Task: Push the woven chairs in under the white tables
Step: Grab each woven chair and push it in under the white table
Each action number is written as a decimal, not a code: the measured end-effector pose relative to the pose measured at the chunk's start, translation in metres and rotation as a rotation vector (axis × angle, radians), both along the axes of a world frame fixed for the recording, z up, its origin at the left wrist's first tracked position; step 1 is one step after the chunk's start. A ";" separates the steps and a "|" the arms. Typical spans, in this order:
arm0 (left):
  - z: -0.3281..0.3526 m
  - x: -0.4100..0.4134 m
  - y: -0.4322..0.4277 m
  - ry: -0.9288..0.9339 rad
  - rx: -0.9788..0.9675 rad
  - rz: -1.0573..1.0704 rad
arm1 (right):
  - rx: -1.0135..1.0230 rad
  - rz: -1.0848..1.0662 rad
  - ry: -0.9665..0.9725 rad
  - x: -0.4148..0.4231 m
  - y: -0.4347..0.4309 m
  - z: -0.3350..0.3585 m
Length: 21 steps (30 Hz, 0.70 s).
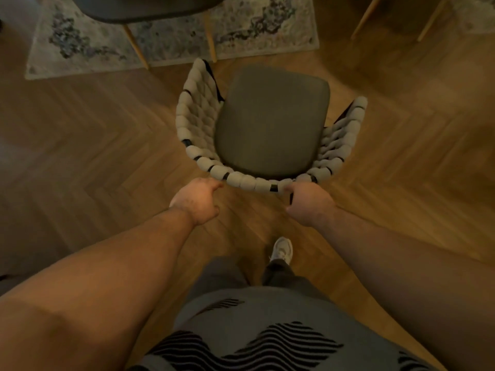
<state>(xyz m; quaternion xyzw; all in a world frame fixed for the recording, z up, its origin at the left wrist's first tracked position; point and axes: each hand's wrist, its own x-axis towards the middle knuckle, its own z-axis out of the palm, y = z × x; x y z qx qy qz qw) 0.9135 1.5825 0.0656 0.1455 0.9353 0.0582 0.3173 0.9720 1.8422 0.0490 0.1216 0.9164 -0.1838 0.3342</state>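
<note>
two hands grip the curved back rail of the pale woven rope chair with its dark grey padded seat (270,121), which stands on the herringbone wooden floor (93,135) in the middle of the frame. the left hand (197,202) curls its fingers (214,184) round the rail's left part; the right hand (312,202) clasps the right part, its fingers (289,186) wrapped over the rope. both sit equally near the chair. the seat runs straight away from the hands toward the top of the frame, open front pointing up and slightly left. there, beyond the chair and well apart from it, a dark-looking surface (150,8) on slim wooden legs stands over a mottled grey rug (254,28). the push should therefore go straight ahead, up the frame.
</note>
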 end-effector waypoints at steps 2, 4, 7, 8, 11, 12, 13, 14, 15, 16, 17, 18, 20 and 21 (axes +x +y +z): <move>-0.003 -0.024 0.011 -0.002 -0.004 -0.003 | -0.003 0.015 -0.009 -0.018 0.005 -0.008; -0.006 -0.045 0.019 -0.006 -0.025 -0.047 | -0.006 0.032 -0.007 -0.033 0.007 -0.018; -0.016 -0.076 0.029 -0.024 -0.055 -0.110 | -0.007 0.054 -0.049 -0.056 0.005 -0.034; -0.021 -0.085 0.032 -0.037 -0.063 -0.130 | 0.000 0.076 -0.071 -0.062 0.004 -0.040; -0.042 -0.112 0.032 -0.094 -0.128 -0.218 | 0.035 0.132 -0.139 -0.074 0.003 -0.056; -0.050 -0.118 0.031 -0.112 -0.158 -0.250 | 0.056 0.152 -0.164 -0.077 0.001 -0.062; -0.057 -0.125 0.030 -0.126 -0.189 -0.289 | 0.080 0.175 -0.190 -0.080 0.000 -0.069; -0.063 -0.130 0.030 -0.144 -0.225 -0.336 | 0.102 0.201 -0.217 -0.082 -0.001 -0.075; -0.068 -0.134 0.029 -0.157 -0.262 -0.379 | 0.127 0.224 -0.245 -0.085 -0.004 -0.080; -0.074 -0.138 0.029 -0.162 -0.292 -0.418 | 0.154 0.246 -0.268 -0.089 -0.006 -0.085; -0.081 -0.141 0.029 -0.165 -0.316 -0.454 | 0.176 0.266 -0.291 -0.092 -0.008 -0.089; -0.088 -0.143 0.028 -0.170 -0.335 -0.482 | 0.190 0.287 -0.310 -0.095 -0.009 -0.094; -0.102 -0.146 0.027 -0.161 -0.361 -0.518 | 0.206 0.328 -0.335 -0.099 -0.011 -0.102; -0.108 -0.147 0.028 -0.158 -0.381 -0.532 | 0.206 0.353 -0.343 -0.100 -0.010 -0.104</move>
